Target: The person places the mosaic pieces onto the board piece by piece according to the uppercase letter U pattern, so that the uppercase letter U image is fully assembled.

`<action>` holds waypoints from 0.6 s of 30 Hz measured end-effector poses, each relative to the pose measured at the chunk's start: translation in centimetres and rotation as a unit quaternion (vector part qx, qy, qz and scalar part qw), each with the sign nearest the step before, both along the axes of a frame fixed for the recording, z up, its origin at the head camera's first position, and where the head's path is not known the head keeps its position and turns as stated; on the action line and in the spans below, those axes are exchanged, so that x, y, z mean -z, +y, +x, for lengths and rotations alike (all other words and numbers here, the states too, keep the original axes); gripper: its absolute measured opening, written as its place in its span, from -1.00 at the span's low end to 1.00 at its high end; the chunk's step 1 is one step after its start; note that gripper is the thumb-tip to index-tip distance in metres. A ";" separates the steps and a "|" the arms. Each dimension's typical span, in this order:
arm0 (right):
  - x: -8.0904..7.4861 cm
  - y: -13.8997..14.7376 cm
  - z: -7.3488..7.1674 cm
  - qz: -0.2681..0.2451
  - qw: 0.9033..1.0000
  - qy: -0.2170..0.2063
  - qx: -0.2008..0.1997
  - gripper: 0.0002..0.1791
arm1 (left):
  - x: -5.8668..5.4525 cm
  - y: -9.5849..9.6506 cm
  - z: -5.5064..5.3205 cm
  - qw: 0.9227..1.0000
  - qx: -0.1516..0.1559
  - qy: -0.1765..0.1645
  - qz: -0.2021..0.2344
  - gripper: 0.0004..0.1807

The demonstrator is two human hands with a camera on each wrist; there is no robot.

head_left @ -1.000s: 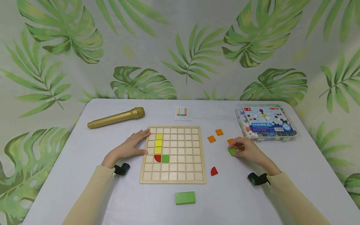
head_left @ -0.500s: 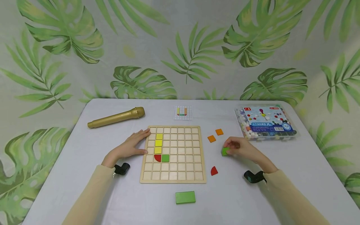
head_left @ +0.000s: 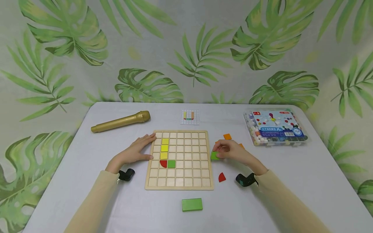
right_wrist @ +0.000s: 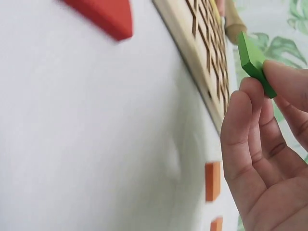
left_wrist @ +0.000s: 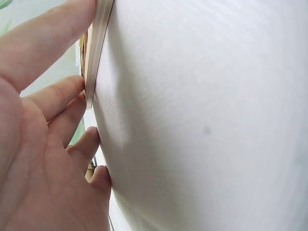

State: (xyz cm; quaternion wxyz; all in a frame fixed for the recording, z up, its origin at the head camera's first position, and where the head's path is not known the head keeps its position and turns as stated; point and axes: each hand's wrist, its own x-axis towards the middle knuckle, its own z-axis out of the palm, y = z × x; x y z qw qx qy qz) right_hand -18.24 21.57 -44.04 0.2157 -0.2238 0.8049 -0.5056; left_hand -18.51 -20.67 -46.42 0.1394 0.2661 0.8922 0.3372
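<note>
A green square tile [head_left: 215, 156] is pinched between thumb and fingers of my right hand [head_left: 233, 152], held above the table at the right edge of the wooden grid board [head_left: 210, 181]. My left hand [head_left: 134, 151] rests against the board's left edge with its fingers spread and straight. On the board, several yellow square tiles [head_left: 164, 148] form a column. Below them sits a red quarter-round tile [head_left: 163, 164], with another green tile [head_left: 171, 164] to its right. The right wrist view shows the held green tile [right_wrist: 252, 60] clear of the table.
Orange tiles [head_left: 227, 137] lie right of the board, partly hidden by my right hand. A loose red quarter-round [head_left: 222, 177] and a green rectangular block [head_left: 192, 205] lie nearer. Farther back are a gold microphone [head_left: 120, 122], a pattern card [head_left: 190, 117] and a plastic box [head_left: 275, 127].
My right hand has carried the green tile leftward from beside the orange tiles to the board's right edge. My left hand stays in place.
</note>
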 end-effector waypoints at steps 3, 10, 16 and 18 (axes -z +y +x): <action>-0.2 -1.6 -0.2 -0.007 1.000 -0.003 -0.013 -0.84 | 0.1 0.0 0.0 1.000 0.000 -0.001 -0.002 -0.09; -0.4 -5.4 -0.3 -0.013 0.999 0.004 -0.051 -0.86 | 0.0 0.0 0.0 1.000 -0.001 -0.001 -0.003 -0.09; -0.2 -8.3 -0.2 -0.017 0.996 0.019 -0.085 -0.86 | -0.1 0.0 0.1 1.000 0.000 -0.001 -0.001 -0.09; -0.1 -9.1 -0.2 -0.015 0.995 0.021 -0.092 -0.86 | -0.2 0.0 0.1 1.000 0.000 0.000 0.000 -0.09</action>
